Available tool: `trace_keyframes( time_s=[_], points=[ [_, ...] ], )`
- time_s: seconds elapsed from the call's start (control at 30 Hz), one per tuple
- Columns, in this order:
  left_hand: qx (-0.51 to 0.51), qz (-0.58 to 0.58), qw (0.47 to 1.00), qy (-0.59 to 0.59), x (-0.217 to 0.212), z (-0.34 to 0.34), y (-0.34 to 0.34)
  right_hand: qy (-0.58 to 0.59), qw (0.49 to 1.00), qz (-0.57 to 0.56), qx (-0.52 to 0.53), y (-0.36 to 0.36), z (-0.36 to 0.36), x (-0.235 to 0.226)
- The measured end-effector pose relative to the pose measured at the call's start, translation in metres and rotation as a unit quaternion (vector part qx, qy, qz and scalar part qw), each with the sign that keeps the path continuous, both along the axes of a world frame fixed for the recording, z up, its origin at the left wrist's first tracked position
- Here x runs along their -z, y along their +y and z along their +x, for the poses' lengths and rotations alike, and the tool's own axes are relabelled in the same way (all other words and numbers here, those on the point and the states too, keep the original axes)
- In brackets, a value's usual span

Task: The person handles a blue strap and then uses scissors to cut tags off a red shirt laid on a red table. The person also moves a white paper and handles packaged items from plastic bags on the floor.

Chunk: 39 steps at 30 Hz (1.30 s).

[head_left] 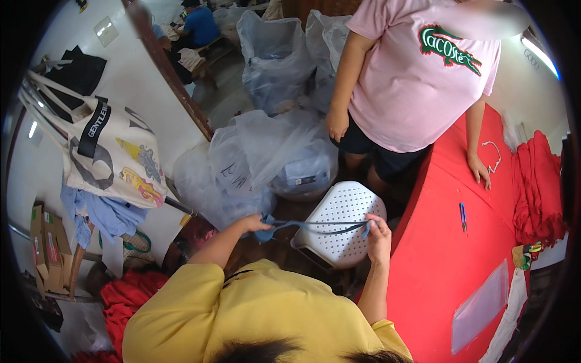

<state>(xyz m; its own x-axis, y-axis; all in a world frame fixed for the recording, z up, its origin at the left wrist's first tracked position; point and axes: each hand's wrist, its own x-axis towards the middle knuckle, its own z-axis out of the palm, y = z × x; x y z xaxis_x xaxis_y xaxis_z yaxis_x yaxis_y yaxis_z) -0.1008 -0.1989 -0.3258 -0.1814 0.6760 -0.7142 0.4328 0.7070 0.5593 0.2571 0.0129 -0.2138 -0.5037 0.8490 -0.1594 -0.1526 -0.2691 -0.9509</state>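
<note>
Between my two hands a dark blue cloth strip (315, 227) is drawn out, in what look like two thin strands. My left hand (256, 223) is closed on one end, where a wider, crumpled piece of the cloth hangs. On the other end my right hand (379, 232) is closed in a pinch, with a small bit of cloth below the fingers. Under the strip stands a white plastic stool (340, 206) with a seat full of small holes; the strip passes above it without visibly resting on it.
A person in a pink shirt (417, 78) stands ahead, one hand on the red-covered table (436, 260), which bears a blue pen (463, 216), a clear plastic sheet (481, 305) and red cloth (537, 187). Clear plastic bags (242, 163) fill the floor ahead. A canvas bag (115, 151) hangs left.
</note>
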Motion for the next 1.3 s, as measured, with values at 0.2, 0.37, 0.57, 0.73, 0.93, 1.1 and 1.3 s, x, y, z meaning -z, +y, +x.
trace_keyframes(
  time_s=[0.2, 0.37, 0.57, 0.73, 0.93, 1.1, 1.3],
  points=[
    [0.394, -0.193, 0.878, 0.189, -0.014, 0.048, -0.001, -0.461, 0.800, 0.274, -0.270, -0.010, 0.015, 0.032],
    [0.473, -0.133, 0.849, 0.194, 0.004, 0.091, 0.007, -0.447, 0.833, 0.186, -0.269, -0.010, 0.001, -0.003],
    [0.388, -0.067, 0.911, 0.124, -0.011, 0.087, 0.037, -0.377, 0.868, 0.297, -0.129, -0.005, 0.008, 0.030],
    [-0.085, 0.009, 0.969, -0.231, -0.055, 0.098, 0.074, -0.311, 0.888, 0.329, 0.086, -0.003, -0.006, 0.003],
    [-0.238, 0.100, 0.791, -0.555, -0.104, 0.129, 0.118, -0.388, 0.859, 0.083, -0.325, -0.010, -0.001, 0.015],
    [-0.238, 0.237, 0.707, -0.623, -0.144, 0.144, 0.138, 0.094, 0.952, -0.091, -0.277, -0.025, -0.019, -0.005],
    [-0.370, 0.324, 0.699, -0.519, -0.181, 0.130, 0.167, 0.037, 0.989, -0.107, -0.094, -0.001, -0.003, 0.005]
  ],
)
